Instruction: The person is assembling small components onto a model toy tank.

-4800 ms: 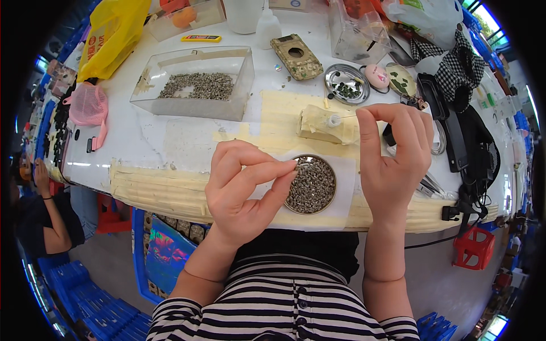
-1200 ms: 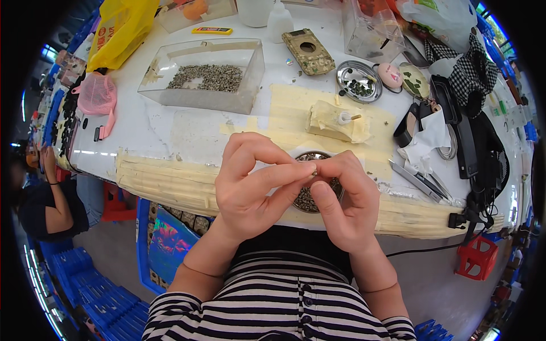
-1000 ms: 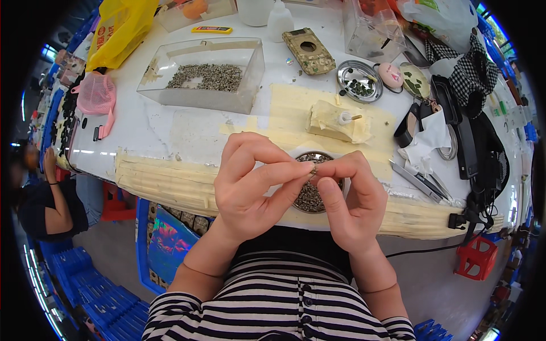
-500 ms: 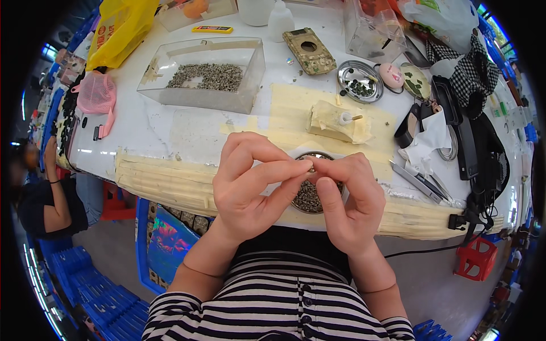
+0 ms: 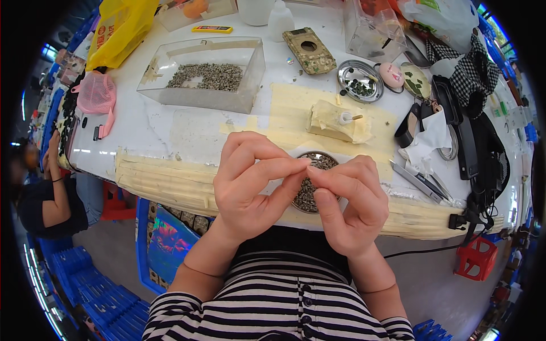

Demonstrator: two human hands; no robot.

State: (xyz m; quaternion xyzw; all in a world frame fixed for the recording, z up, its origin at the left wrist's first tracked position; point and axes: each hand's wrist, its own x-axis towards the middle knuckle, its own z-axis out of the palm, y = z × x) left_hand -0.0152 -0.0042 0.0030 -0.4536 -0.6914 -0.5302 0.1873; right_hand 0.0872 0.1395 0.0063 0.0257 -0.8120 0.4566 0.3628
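My left hand [image 5: 250, 184] and my right hand [image 5: 354, 199] meet fingertip to fingertip above a round metal dish [image 5: 331, 156]. The dish is full of small grey-brown pieces [image 5: 307, 197] and is partly covered by my fingers. Thumb and forefinger of the left hand pinch together at the meeting point; whatever they hold is too small to make out. The right hand's fingers are curled, with the forefinger tip against the left fingertips. Just beyond the dish stands a block wrapped in cream tape [image 5: 335, 121], with a white nozzle-like piece on it.
A clear box [image 5: 250, 99] of similar small pieces stands back left. A camouflage-patterned model part [image 5: 310, 51] and a round tin [image 5: 360, 81] with dark green bits lie behind. Tweezers [image 5: 418, 181], black straps and tissue are at right. A person's arm [image 5: 56, 182] shows far left.
My right hand has shifted slightly right and down, its thumb lower, uncovering more of the dish. My left hand has hardly moved. The other person's hand at far left has risen a little.
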